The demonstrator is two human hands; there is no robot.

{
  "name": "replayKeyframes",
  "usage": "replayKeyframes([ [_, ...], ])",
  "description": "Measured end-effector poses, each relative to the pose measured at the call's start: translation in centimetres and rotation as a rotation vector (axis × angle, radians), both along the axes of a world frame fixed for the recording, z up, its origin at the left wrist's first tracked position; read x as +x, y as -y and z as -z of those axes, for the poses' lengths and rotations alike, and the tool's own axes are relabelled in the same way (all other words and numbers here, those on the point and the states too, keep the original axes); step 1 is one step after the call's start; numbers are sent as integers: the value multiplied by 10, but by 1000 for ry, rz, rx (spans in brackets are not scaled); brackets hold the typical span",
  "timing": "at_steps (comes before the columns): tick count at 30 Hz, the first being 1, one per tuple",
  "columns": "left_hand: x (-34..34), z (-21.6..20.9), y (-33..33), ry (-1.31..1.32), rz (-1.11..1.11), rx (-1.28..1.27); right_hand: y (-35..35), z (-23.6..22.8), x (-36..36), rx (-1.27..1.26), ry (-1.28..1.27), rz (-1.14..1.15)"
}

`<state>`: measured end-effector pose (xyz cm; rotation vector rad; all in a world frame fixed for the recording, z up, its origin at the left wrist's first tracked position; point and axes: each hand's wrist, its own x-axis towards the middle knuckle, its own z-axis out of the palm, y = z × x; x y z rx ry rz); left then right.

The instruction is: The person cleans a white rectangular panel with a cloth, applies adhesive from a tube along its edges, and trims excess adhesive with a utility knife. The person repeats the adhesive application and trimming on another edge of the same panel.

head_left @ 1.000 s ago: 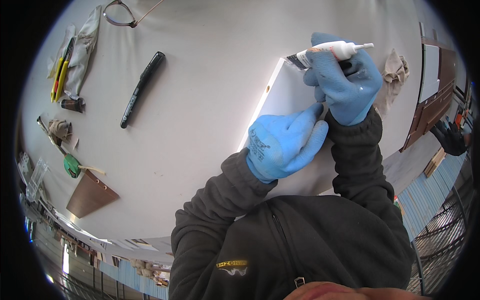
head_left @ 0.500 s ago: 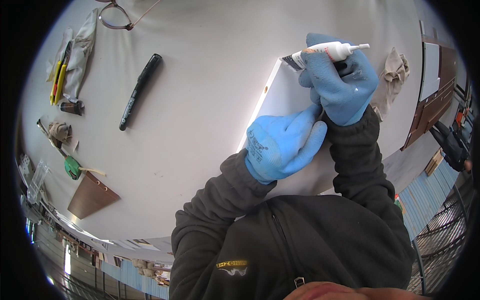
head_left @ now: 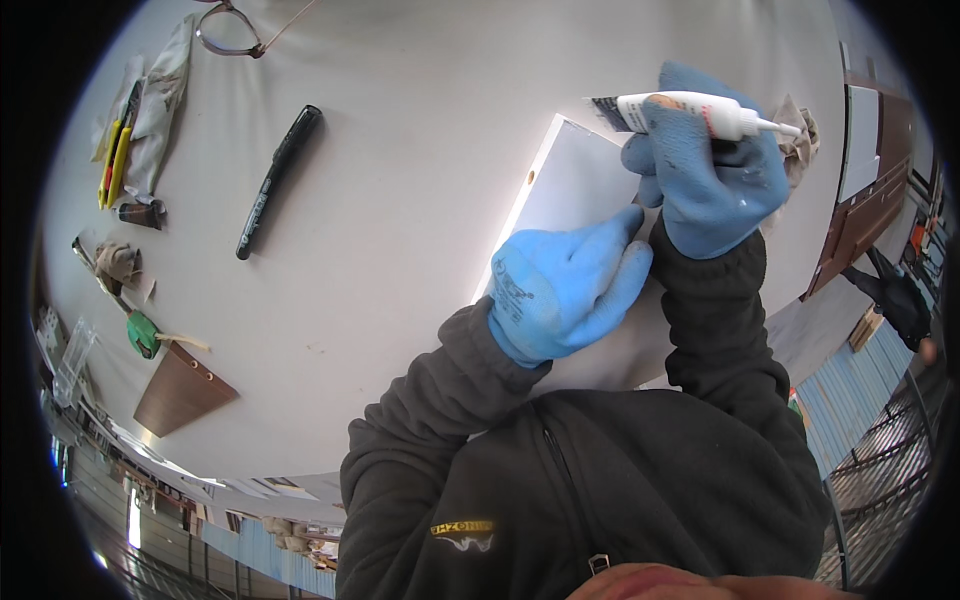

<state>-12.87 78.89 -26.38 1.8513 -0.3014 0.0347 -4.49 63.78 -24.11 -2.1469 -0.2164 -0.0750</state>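
My right hand (head_left: 715,165), in a blue glove, is wrapped round a white tube (head_left: 685,108) with a long thin nozzle. The tube lies nearly level, its nozzle pointing right and its dark flat end to the left. My left hand (head_left: 570,290), also blue-gloved, rests over a white panel (head_left: 580,165) with a small brown hole in its long edge. Its fingers are closed near the panel's right side, just below my right hand. What lies between those fingers is hidden.
On the table (head_left: 400,250) to the left lie a black marker (head_left: 280,180), yellow-handled pliers (head_left: 117,160) on a pale cloth, a green tool (head_left: 143,335) and a brown plate (head_left: 185,392). Glasses (head_left: 230,30) lie at the far edge. A crumpled cloth (head_left: 797,150) and brown panels (head_left: 870,190) are at right.
My right hand has moved right with the tube, away from the panel's corner, and the tube has turned nearly level. My left hand has barely moved.
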Motion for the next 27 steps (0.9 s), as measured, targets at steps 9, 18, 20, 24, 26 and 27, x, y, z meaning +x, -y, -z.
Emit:
replayKeyframes([
  [9, 4, -7, -3, -88, 47, -11, -12, 2, -7, 321, -214, 138],
  [18, 4, -6, -2, -77, 36, -22, -10, 2, -5, 310, -238, 62],
  [20, 3, -5, -2, -85, 38, -19, -8, 5, -2, 263, -198, 39],
  [24, 0, -3, -2, -81, 31, -6, -4, 5, 2, 205, -92, 20],
  [26, 0, -2, -1, -76, 31, -6, -2, 2, 1, 216, -85, 10],
  [27, -1, -2, -1, -75, 31, -6, -1, 1, 0, 218, -97, 5],
])
